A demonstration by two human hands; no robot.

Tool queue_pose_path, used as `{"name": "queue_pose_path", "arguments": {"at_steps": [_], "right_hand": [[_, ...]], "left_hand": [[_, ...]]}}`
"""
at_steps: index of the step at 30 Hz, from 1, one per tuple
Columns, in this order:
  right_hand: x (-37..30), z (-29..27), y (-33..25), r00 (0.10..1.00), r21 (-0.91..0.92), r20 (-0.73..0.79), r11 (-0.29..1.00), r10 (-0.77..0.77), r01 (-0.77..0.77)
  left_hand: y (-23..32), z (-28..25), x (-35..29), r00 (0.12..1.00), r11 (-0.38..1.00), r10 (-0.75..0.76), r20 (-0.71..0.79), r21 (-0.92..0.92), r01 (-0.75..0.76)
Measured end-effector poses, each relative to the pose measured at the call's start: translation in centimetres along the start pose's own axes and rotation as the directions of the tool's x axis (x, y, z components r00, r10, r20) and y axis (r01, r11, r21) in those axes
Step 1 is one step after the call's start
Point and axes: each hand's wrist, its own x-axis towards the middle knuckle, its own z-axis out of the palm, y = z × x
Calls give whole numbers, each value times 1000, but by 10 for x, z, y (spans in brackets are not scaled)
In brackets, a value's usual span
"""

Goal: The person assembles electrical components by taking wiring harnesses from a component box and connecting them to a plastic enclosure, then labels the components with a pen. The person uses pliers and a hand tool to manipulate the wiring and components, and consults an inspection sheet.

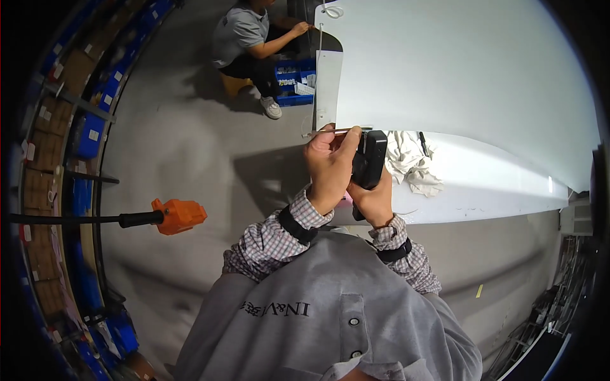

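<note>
Near the left edge of a large white panel (445,76), my left hand (330,166) pinches a thin metal rod (335,131) between thumb and fingers. The rod lies roughly level, its far left end sticking out past the fingers. My right hand (375,202) is wrapped round the grip of a black handheld power tool (371,159), which looks like a cordless drill. The tool's upper part stands close beside my left thumb at the rod's right end. Whether the rod sits in the tool cannot be made out.
Crumpled white cloths (413,166) with a slim black tool (424,144) lie on a lower white curved body (483,181). A person (248,44) sits ahead near a blue parts bin (295,100). An orange fitting (180,216) hangs at left, before shelves (47,171).
</note>
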Motion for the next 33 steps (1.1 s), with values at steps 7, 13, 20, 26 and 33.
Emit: {"name": "queue_pose_path", "arguments": {"at_steps": [7, 13, 20, 26, 33], "right_hand": [[4, 10, 16, 1000, 76, -21, 997, 9, -7], [7, 12, 17, 998, 39, -33, 998, -56, 57], [14, 13, 9, 995, 171, -30, 981, -92, 96], [20, 7, 22, 995, 198, -3, 976, -96, 94], [32, 5, 27, 996, 255, 14, 963, -87, 81]], "left_hand": [[-6, -7, 0, 992, 987, 122, 41, 100, -126], [-13, -16, 0, 973, 971, 165, 159, 146, -189], [-9, -8, 4, 966, 966, 224, 129, 101, -237], [-10, -6, 7, 950, 934, 261, 174, 204, -294], [-14, -5, 17, 943, 923, 269, 197, 227, -311]]}}
